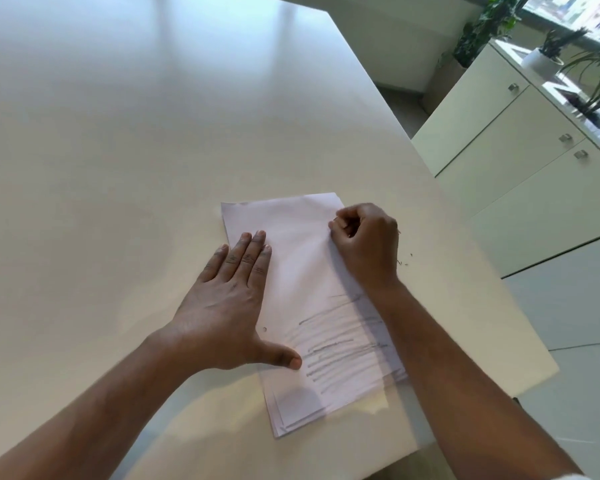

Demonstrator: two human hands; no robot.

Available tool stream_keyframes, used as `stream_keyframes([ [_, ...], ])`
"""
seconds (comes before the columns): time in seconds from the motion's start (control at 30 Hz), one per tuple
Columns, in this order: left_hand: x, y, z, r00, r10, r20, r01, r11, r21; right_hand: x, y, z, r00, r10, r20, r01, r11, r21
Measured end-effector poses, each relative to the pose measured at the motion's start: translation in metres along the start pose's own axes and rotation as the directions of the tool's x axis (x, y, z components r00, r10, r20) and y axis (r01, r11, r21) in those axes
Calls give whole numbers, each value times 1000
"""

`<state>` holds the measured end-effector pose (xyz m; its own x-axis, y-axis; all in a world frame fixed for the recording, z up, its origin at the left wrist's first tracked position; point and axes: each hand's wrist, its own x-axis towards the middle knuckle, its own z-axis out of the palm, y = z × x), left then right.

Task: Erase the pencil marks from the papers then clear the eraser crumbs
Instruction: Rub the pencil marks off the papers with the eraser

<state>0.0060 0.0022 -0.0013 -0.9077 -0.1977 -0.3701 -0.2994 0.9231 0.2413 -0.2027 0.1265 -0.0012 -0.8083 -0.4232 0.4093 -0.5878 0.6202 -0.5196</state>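
Forearms enter from the near edge, at about 7 and 5 o'clock, meeting over a stack of papers [312,306] that lies on the white desk [118,150] just right of centre. The stack's sheets are slightly fanned at the near corner, and a punched hole shows near its left edge. Grey pencil marks [336,344] run in rough slanted strokes across the nearer half of the top sheet; the farther half looks clean.

The left hand [229,306] lies flat on the papers' left edge, its grip released: fingers straight and together pointing toward 12 o'clock, thumb spread toward 3 o'clock with its tip touching the marks. The right forearm crosses over the right ends of the strokes and hides them.

Farther up, at the stack's far right edge, the right hand [364,240] is curled into a fist, fingertips pinched together; whatever it may be grasping is hidden inside the fingers, so I cannot tell. Just right of that hand, dark eraser crumbs [403,262] speckle the desk.

Beyond the desk's right edge, toward 2 o'clock, stands a pale cabinet [499,133] with metal knobs, and on it a potted plant [548,53] in a white pot.
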Motion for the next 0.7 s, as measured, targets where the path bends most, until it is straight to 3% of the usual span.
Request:
stream_keyframes([
  [0.07,0,0,0,1000,1,-4,-2,1000,-9,-27,-21,-2,998,-50,43,45,992,119],
  [0.13,0,1,0,1000,0,-12,0,1000,-13,-59,-44,-2,971,-146,188,91,957,274],
  [0.2,0,1,0,1000,-1,-11,1,1000,-8,-72,-49,-1,934,-242,265,160,942,296],
  [0.3,1,0,-1,1000,-7,-6,7,1000,5,-40,-24,4,975,-194,112,175,972,158],
  [0.4,0,1,-1,1000,-8,1,8,1000,5,6,9,-3,999,-39,-15,38,999,-29],
  [0.5,0,1,-1,1000,-8,9,8,1000,7,-6,1,-8,998,-59,11,58,998,26],
  [0.6,1,2,-1,1000,-9,6,9,1000,3,-66,-41,-4,957,-206,204,147,951,273],
  [0.7,0,2,-1,1000,-9,10,9,1000,4,-74,-42,-1,931,-285,228,223,939,263],
])
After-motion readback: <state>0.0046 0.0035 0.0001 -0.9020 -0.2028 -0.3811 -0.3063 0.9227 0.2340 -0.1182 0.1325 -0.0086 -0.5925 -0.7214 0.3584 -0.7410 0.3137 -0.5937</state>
